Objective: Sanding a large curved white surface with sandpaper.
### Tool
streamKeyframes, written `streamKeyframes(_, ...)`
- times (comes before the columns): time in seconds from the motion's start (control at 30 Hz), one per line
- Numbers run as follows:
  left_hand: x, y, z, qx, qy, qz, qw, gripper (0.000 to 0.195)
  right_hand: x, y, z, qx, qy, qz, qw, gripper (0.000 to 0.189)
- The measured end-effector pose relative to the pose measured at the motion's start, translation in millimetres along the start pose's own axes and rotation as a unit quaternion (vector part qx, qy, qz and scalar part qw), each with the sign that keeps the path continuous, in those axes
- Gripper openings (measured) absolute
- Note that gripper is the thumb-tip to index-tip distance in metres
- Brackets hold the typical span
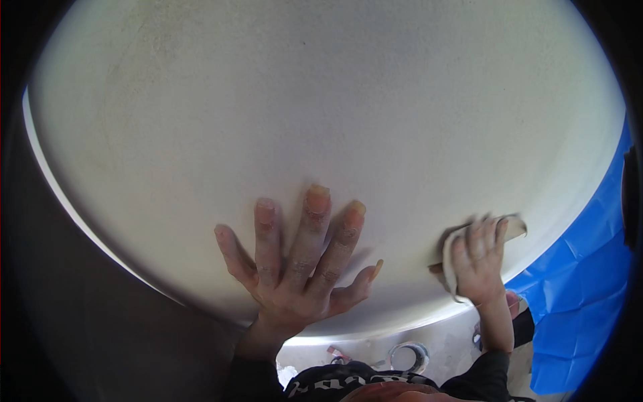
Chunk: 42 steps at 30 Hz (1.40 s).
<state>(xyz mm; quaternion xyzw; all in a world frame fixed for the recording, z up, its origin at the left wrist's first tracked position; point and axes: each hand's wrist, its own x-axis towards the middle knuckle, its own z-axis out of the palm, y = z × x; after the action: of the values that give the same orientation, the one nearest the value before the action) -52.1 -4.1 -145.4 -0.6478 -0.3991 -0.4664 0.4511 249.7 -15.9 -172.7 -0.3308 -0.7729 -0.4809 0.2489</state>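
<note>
A large, pale, smooth curved panel (321, 110) with a rounded rim fills most of the head view. My left hand (301, 266) lies spread on it near its lower edge, fingers apart, holding nothing; pale dust coats the fingers. At the lower right, my right hand (477, 261) presses a folded, light-backed pad or sheet (515, 227), perhaps sandpaper, against the surface close to the rim. The underside of that sheet is hidden, apart from a small brown corner (435, 268) left of the hand.
Blue plastic sheeting (577, 281) hangs beyond the panel's right rim. Below the near edge, on the floor, are a round roll or ring (408, 358) and a small red item (338, 353). Part of a dark object (523, 326) shows beside my right forearm.
</note>
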Motion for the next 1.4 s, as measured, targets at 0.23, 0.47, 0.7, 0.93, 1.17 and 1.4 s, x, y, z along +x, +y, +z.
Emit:
streamKeyframes(0.23, -8.4, -11.8, -15.2, 0.0, -0.031, 0.044, 0.999, 0.065, 152.7, 65.9, -68.9, 0.039, 0.212, 0.217, 0.952, 0.06)
streamKeyframes(0.47, -17.2, -2.0, -15.6, -0.047, -0.013, -0.007, 0.999, 0.062, 234.3, 90.5, -130.5, 0.145, 0.074, 0.274, 0.948, 0.072)
streamKeyframes(0.7, -26.4, -10.9, -22.6, -0.012, -0.036, 0.071, 0.997, 0.073, 137.2, 74.7, -39.8, -0.039, 0.142, 0.011, 0.989, 0.071)
streamKeyframes(0.93, -20.8, -2.7, -15.9, -0.023, -0.019, 0.029, 0.999, 0.061, -11.2, -63.3, 12.4, -0.011, -0.068, 0.065, 0.996, 0.041)
streamKeyframes(1.17, -20.9, -0.6, -19.1, -0.032, -0.032, 0.008, 0.999, 0.06, -18.7, -21.3, -3.8, 0.042, 0.292, 0.196, 0.935, 0.053)
streamKeyframes(1.4, -19.9, 10.5, -11.4, -0.089, -0.009, 0.002, 0.996, 0.058, 123.5, 147.0, -66.5, 0.007, 0.168, 0.187, 0.968, 0.044)
